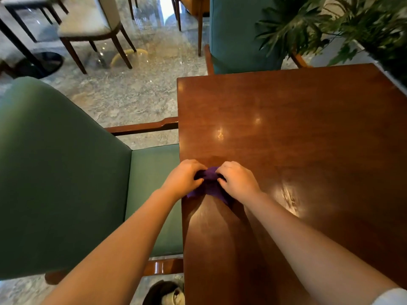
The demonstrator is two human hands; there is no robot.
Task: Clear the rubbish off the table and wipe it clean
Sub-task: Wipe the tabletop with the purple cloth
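A glossy brown wooden table (pixel 308 128) fills the right half of the head view. Near its left edge lies a bunched purple cloth (pixel 210 183), resting on the tabletop. My left hand (pixel 182 178) grips the cloth's left side, at the table's edge. My right hand (pixel 236 179) grips its right side, fingers curled into the fabric. Both hands hide most of the cloth; only its middle and lower folds show. Faint smeared streaks shine on the wood to the right of my right hand.
A green upholstered armchair (pixel 55 172) stands tight against the table's left edge. A teal chair (pixel 237 34) sits at the far side, beside a leafy potted plant (pixel 341 25). Beige chairs (pixel 88 20) stand on the marble floor beyond. A dark bin (pixel 164 292) sits below the table's near-left corner.
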